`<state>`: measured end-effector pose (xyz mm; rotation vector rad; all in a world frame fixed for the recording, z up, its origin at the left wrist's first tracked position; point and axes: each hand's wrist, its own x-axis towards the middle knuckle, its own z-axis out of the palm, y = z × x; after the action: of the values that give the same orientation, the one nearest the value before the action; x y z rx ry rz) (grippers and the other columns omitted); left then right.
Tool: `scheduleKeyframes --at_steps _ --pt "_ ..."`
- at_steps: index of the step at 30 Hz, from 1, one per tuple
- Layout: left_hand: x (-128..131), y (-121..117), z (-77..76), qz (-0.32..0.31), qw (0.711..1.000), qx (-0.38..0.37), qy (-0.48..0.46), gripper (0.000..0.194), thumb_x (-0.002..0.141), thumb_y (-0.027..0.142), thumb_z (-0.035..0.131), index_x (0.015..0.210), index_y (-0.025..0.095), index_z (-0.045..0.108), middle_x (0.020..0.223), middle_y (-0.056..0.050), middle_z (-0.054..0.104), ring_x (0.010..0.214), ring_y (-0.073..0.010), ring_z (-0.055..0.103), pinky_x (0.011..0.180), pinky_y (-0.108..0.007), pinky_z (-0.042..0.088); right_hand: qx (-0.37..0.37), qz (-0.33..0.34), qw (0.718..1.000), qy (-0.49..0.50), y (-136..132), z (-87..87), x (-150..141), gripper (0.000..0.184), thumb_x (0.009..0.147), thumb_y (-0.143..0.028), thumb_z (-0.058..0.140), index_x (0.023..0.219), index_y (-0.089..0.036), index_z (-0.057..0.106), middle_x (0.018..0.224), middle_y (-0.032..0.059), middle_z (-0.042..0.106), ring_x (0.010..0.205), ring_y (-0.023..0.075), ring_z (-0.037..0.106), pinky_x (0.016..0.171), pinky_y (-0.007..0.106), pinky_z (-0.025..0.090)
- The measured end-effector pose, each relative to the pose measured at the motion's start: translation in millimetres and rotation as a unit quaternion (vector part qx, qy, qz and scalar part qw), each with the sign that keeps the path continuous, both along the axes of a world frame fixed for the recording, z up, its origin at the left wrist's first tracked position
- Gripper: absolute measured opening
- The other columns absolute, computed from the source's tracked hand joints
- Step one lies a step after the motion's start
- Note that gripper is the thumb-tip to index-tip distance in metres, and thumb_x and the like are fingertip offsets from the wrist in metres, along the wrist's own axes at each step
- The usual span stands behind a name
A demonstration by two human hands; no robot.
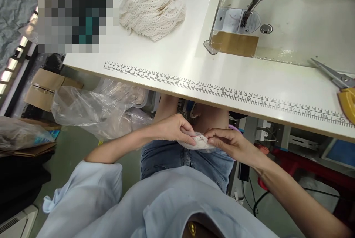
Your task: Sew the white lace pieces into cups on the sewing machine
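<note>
Over my lap, both hands hold a small piece of white eyelet lace (200, 141) with sheer pale material around it. My left hand (177, 128) pinches its left side between thumb and fingers. At the right end, my right hand (229, 141) has its thumb and fingertips closed on the edge. Part of the piece is hidden by the fingers. Beyond the table's front edge, a bundled pile of cream eyelet lace (154, 12) lies on the white table (166, 54), apart from my hands.
A sewing machine (246, 16) stands at the right of the table. Scissors with yellow handles (337, 82) lie near its right edge. A printed ruler (199, 86) runs along the front edge. Clear plastic bags (91, 108) and a cardboard box (46, 86) are at the lower left.
</note>
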<state>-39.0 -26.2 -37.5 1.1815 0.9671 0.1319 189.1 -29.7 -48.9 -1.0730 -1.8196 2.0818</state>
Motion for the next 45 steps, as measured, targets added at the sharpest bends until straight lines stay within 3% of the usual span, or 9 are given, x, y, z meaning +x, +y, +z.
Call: scheduleKeyframes --at_steps 4,7,13,19,24,30,34,41,45 --pt "-0.1 -0.4 0.2 0.004 1.000 -0.004 0.006 0.029 0.065 0.038 0.071 0.075 0.010 0.071 0.056 0.003 0.051 0.054 -0.0071 0.041 0.049 -0.019 0.030 0.029 -0.002 1.000 -0.011 -1.8 0.3 -5.3 0.027 0.083 -0.044 0.058 0.091 -0.019 0.065 0.085 0.0040 0.066 0.078 0.0171 0.058 0.069 0.027 0.045" --pt "-1.5 -0.9 0.3 -0.001 1.000 0.010 0.015 0.031 0.066 0.040 0.070 0.072 0.010 0.070 0.054 0.004 0.047 0.051 -0.0063 0.039 0.047 -0.019 0.027 0.035 -0.022 0.999 -0.028 -3.1 -0.9 -10.7 0.029 0.082 -0.047 0.059 0.083 -0.018 0.065 0.075 0.0032 0.065 0.070 0.0159 0.057 0.062 0.026 0.043" --pt "1.9 -1.5 -1.9 0.008 1.000 -0.011 0.004 0.041 0.064 0.038 0.074 0.095 0.012 0.070 0.075 -0.001 0.067 0.067 -0.0113 0.058 0.060 -0.018 0.041 0.046 -0.027 0.998 -0.044 -3.0 -2.3 -13.3 0.030 0.082 -0.048 0.058 0.082 -0.018 0.065 0.076 0.0026 0.066 0.070 0.0163 0.057 0.062 0.026 0.044" --pt "8.5 -2.8 -7.3 0.046 0.998 -0.036 -0.005 0.031 0.066 0.033 0.074 0.087 0.011 0.073 0.075 -0.004 0.071 0.067 -0.0123 0.062 0.060 -0.019 0.045 0.050 -0.035 0.996 -0.059 -4.9 2.8 -6.4 0.025 0.081 -0.045 0.060 0.086 -0.021 0.064 0.082 0.0027 0.066 0.077 0.0178 0.059 0.070 0.029 0.046" --pt "9.5 -1.7 -2.9 0.055 0.998 -0.043 -0.001 0.027 0.064 0.030 0.075 0.084 0.011 0.073 0.074 -0.005 0.070 0.066 -0.0119 0.061 0.061 -0.019 0.046 0.069 -0.050 0.995 -0.043 -8.1 5.2 1.7 0.024 0.081 -0.043 0.061 0.090 -0.022 0.060 0.090 0.0042 0.065 0.085 0.0189 0.059 0.079 0.032 0.048" --pt "12.0 -1.2 -0.4 0.048 0.998 -0.027 0.005 0.023 0.066 0.029 0.074 0.082 0.012 0.073 0.074 -0.004 0.069 0.068 -0.0116 0.061 0.061 -0.019 0.045 0.122 -0.008 0.991 -0.051 -9.4 2.0 1.9 0.029 0.080 -0.047 0.061 0.095 -0.022 0.060 0.093 0.0043 0.066 0.080 0.0188 0.060 0.067 0.029 0.046" --pt "13.0 -1.8 -2.7 0.050 0.998 -0.017 0.013 0.024 0.065 0.031 0.075 0.079 0.012 0.073 0.073 -0.003 0.068 0.067 -0.0110 0.059 0.061 -0.019 0.044 0.170 0.001 0.984 -0.061 -9.8 -1.7 1.6 0.023 0.085 -0.045 0.055 0.088 -0.022 0.059 0.084 0.0020 0.065 0.072 0.0160 0.059 0.062 0.027 0.042" --pt "16.8 -1.9 1.6 0.034 0.999 0.005 0.029 0.026 0.067 0.033 0.072 0.079 0.010 0.072 0.064 0.000 0.063 0.059 -0.0081 0.053 0.054 -0.017 0.038 0.149 0.013 0.987 -0.052 -10.5 1.1 2.7 0.024 0.085 -0.044 0.056 0.091 -0.022 0.058 0.089 0.0027 0.065 0.076 0.0163 0.058 0.063 0.026 0.042" --pt "16.5 -1.8 3.9 0.023 0.999 0.021 0.032 0.027 0.069 0.035 0.071 0.080 0.010 0.072 0.062 0.001 0.060 0.058 -0.0074 0.050 0.052 -0.017 0.035 0.118 -0.005 0.992 -0.034 -9.7 -0.4 0.5 0.023 0.088 -0.043 0.052 0.087 -0.021 0.059 0.080 0.0013 0.064 0.070 0.0147 0.057 0.062 0.025 0.041"
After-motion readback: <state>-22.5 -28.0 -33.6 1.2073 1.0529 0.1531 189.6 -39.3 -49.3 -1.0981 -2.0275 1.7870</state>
